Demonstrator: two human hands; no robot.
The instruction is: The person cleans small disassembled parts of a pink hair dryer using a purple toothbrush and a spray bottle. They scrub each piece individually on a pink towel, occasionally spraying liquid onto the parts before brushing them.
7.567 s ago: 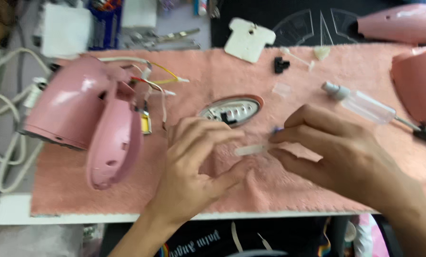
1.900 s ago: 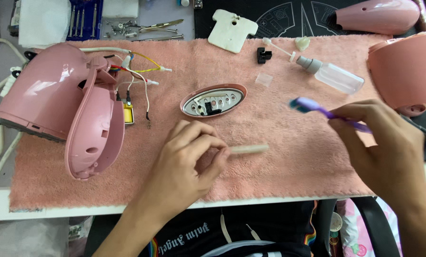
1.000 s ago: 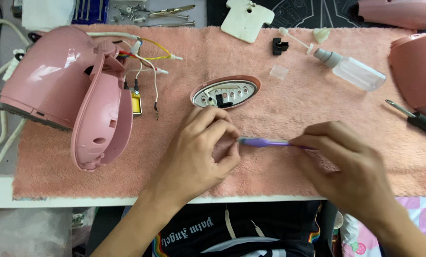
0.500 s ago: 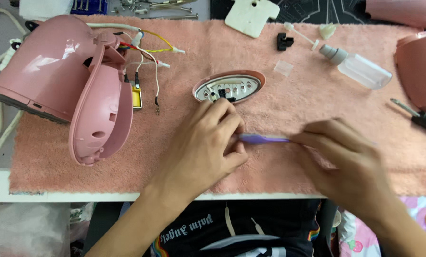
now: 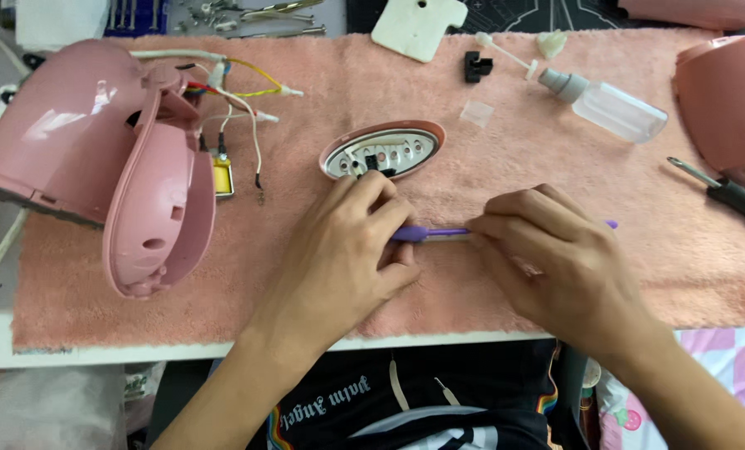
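My left hand (image 5: pixel 347 250) rests on the pink towel (image 5: pixel 306 75), fingers curled down on one end of a thin pale strip (image 5: pixel 458 240). My right hand (image 5: pixel 555 258) grips a purple brush (image 5: pixel 426 233) by its handle. The brush head lies on the strip right at my left fingertips. The handle's far tip pokes out past my right knuckles. Just above my left hand lies an oval pink-rimmed panel (image 5: pixel 381 150) with slots in it.
An opened pink appliance housing (image 5: pixel 72 142) with loose wires (image 5: pixel 239 92) lies at the left. At the far side are a white plate (image 5: pixel 418 25), a black clip (image 5: pixel 475 67) and a clear bottle (image 5: pixel 610 104). A pink shell (image 5: pixel 726 108) and a screwdriver (image 5: pixel 722 192) are at the right.
My right hand lifted the purple brush from the right and brought it down onto the strip by my left fingers. Over the last half second both hands have hardly moved.
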